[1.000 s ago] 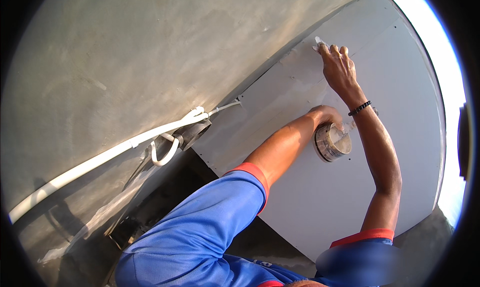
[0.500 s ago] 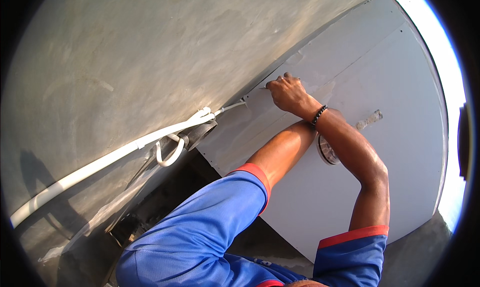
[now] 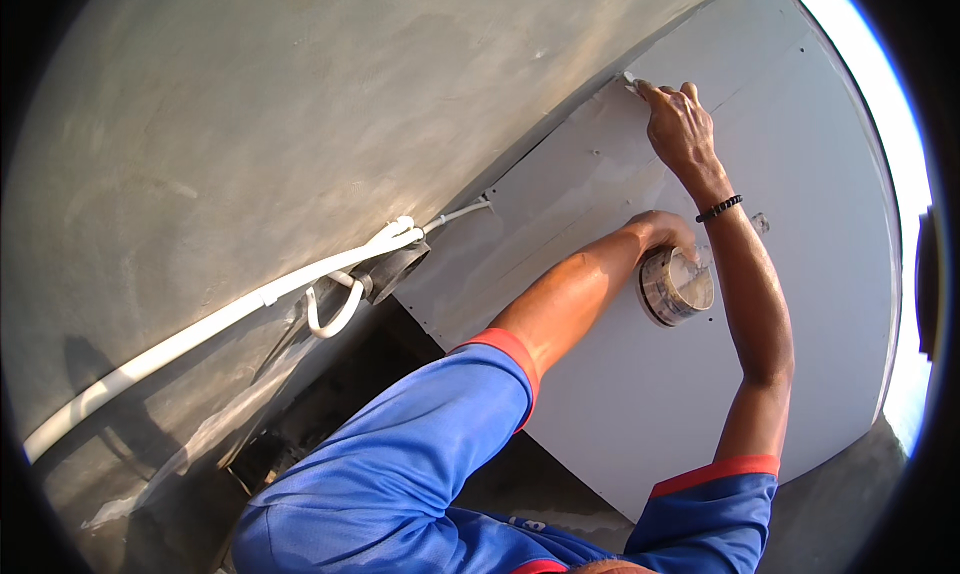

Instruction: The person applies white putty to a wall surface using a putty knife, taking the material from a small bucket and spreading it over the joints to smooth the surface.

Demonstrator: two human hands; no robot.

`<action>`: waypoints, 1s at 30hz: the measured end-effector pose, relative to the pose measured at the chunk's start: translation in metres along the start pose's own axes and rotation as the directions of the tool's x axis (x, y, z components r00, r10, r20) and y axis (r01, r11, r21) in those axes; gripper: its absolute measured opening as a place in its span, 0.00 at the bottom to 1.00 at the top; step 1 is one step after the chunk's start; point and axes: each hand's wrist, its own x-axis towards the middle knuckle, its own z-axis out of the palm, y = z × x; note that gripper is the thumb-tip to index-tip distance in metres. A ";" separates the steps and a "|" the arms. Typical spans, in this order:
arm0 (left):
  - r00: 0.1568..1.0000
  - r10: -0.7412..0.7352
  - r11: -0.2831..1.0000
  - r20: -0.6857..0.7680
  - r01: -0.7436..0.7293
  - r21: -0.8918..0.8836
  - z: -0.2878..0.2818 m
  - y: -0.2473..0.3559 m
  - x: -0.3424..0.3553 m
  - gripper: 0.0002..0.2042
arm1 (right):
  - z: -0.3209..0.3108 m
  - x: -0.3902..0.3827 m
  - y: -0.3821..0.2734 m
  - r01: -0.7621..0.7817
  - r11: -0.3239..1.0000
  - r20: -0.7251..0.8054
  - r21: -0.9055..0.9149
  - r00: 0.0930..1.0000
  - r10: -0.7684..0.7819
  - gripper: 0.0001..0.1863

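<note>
My left hand (image 3: 668,234) is closed over the rim of a round, putty-smeared tub (image 3: 672,296), with pale paste inside. The tub is held in front of a large light-grey board (image 3: 600,404). Farther up, my right hand (image 3: 684,132) grips a small putty knife (image 3: 631,82), its whitish blade at the board's edge beside the wall; the handle is mostly hidden by my fingers. A smeared stick-like end (image 3: 761,223) shows past my right forearm; the rest of it is hidden. A black bead bracelet circles my right wrist.
A grey plastered wall (image 3: 300,104) meets the board along a slanting joint. White pipes (image 3: 220,319) run along the wall to a dark round fitting (image 3: 397,271) near the board's corner. Smoothed patches and screw dots mark the board. A dark gap lies below it.
My right hand has moved up and to the right along the board's edge with the putty knife. My right forearm has swung off the left hand and tub, which now show more fully.
</note>
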 end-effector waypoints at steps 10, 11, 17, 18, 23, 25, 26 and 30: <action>0.975 0.216 0.954 0.045 -0.221 0.204 -0.019 -0.013 0.037 0.25 | -0.017 -0.028 -0.039 -0.114 0.846 0.276 0.522 0.960 -0.041 0.17; 0.988 0.135 0.970 0.071 -0.146 0.196 -0.014 -0.009 0.032 0.25 | -0.034 -0.026 -0.020 -0.277 0.728 0.390 0.627 0.921 0.014 0.14; 0.998 0.004 0.997 0.062 -0.009 0.073 -0.014 0.003 0.002 0.27 | -0.080 -0.033 0.070 -0.342 0.814 0.317 0.470 0.926 0.206 0.14; 0.998 0.027 0.995 0.063 -0.032 0.090 -0.014 0.004 0.001 0.27 | -0.077 -0.035 0.079 -0.137 0.925 0.190 0.354 0.979 0.072 0.14; 0.996 0.020 0.999 0.084 -0.023 0.043 -0.012 0.001 0.007 0.27 | -0.042 -0.041 0.101 0.390 0.899 -0.022 -0.197 0.915 -0.402 0.16; 0.993 0.035 0.999 0.112 -0.036 0.005 -0.011 -0.002 0.013 0.28 | -0.021 -0.053 0.107 0.394 0.901 0.142 -0.181 0.917 -0.372 0.22; 0.992 0.041 0.999 0.116 -0.044 0.020 -0.012 0.002 0.015 0.28 | -0.019 -0.056 0.114 0.371 0.905 0.170 -0.208 0.925 -0.340 0.23; 0.999 0.001 1.000 0.054 -0.001 0.004 -0.011 -0.001 0.011 0.27 | -0.037 -0.075 0.100 0.260 0.945 0.286 -0.199 0.938 -0.198 0.23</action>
